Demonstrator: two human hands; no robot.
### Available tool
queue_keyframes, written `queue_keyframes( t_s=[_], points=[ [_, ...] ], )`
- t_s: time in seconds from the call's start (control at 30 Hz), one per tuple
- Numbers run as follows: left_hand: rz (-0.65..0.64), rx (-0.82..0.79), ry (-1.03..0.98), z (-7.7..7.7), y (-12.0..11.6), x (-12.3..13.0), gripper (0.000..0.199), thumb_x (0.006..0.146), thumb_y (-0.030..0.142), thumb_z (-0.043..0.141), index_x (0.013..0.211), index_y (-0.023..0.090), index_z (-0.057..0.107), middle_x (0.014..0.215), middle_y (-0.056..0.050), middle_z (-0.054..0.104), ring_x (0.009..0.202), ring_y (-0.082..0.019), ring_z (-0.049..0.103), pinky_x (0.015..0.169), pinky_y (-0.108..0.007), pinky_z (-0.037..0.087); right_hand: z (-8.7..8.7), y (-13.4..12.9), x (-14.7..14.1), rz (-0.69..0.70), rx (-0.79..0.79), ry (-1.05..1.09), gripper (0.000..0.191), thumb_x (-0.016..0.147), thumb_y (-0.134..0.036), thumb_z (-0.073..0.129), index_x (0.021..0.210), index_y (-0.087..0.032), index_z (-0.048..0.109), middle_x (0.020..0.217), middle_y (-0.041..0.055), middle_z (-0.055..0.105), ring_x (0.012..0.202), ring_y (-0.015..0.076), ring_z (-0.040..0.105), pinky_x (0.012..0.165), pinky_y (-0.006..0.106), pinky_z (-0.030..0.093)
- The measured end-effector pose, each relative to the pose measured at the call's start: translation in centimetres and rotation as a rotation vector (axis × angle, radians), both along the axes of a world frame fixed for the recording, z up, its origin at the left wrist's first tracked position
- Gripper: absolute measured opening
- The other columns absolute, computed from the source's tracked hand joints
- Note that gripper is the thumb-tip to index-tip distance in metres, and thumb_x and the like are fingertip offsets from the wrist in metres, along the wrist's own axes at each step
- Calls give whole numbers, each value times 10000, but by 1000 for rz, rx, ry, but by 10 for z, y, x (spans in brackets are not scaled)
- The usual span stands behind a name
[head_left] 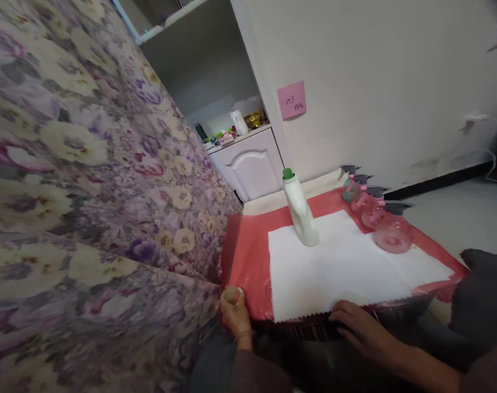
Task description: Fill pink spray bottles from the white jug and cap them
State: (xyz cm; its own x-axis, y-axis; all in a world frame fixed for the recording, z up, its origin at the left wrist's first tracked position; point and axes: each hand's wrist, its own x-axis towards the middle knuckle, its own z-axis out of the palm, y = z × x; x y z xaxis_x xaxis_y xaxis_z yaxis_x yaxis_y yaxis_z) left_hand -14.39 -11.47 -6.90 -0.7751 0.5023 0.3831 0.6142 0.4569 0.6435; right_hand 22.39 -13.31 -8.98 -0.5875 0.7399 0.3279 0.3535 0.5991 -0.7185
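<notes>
At the left front corner of the table, my left hand (pixel 237 317) is closed around a small round cup-like thing (pixel 233 295) with a pale rim and a yellowish-green inside. Its exact kind is too small to tell. My right hand (pixel 354 325) lies at the front edge of the white cloth (pixel 313 281), fingers stretched out and holding nothing. Beyond both hands, a whitish-green plastic bottle (pixel 301 213) stands upright on the cloth, with a green piece (pixel 288 174) in its neck.
Several pink transparent spray bottles (pixel 393 236) with dark tops stand in a row on the right. Red sheeting (pixel 252 256) covers the table under the cloth. A floral curtain (pixel 109 191) hangs close on the left. Behind are a white cabinet (pixel 248 166) and a pink note (pixel 291 100).
</notes>
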Motion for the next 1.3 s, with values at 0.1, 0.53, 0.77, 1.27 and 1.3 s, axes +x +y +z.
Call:
queue_keyframes(
  t_s=[0.1, 0.53, 0.77, 1.27, 1.3],
  points=[
    [33, 28, -52, 5, 0, 1, 494, 788, 449, 608, 1185, 178, 499, 1071, -106, 667, 963, -254, 664, 825, -368, 534, 0, 0, 1, 1, -4, 5, 295, 865, -87, 466, 1086, -233, 596, 1087, 86, 624, 1025, 213, 598, 920, 381, 518],
    [-82, -45, -64, 2, 4, 23, 452, 811, 477, 583, 1163, 204, 503, 1099, -101, 669, 1015, -252, 652, 846, -353, 514, -4, -1, 2, 0, -2, 2, 288, 876, -112, 471, 1101, -249, 590, 1115, 78, 617, 1064, 213, 593, 948, 366, 510],
    [-47, -63, -38, 11, 14, 15, 414, 811, 453, 579, 1144, 213, 524, 1082, -88, 689, 993, -250, 664, 822, -353, 518, -7, 1, 3, 18, -26, -20, 312, 861, -82, 462, 1098, -246, 580, 1099, 74, 612, 1031, 206, 595, 921, 364, 515],
    [-74, -126, 22, 11, 7, 27, 459, 842, 443, 554, 1228, 203, 486, 1109, -106, 699, 1033, -255, 668, 847, -349, 509, -14, 3, 5, 53, -40, -18, 322, 847, -83, 470, 1110, -242, 568, 1110, 75, 604, 1036, 208, 592, 921, 359, 510],
    [-69, -130, 25, 11, 9, 26, 473, 846, 440, 551, 1248, 203, 471, 1128, -111, 694, 1048, -256, 664, 855, -351, 507, -14, 3, 5, 60, -47, -20, 326, 845, -78, 468, 1108, -243, 566, 1106, 72, 602, 1033, 207, 589, 917, 360, 509]
  ],
)
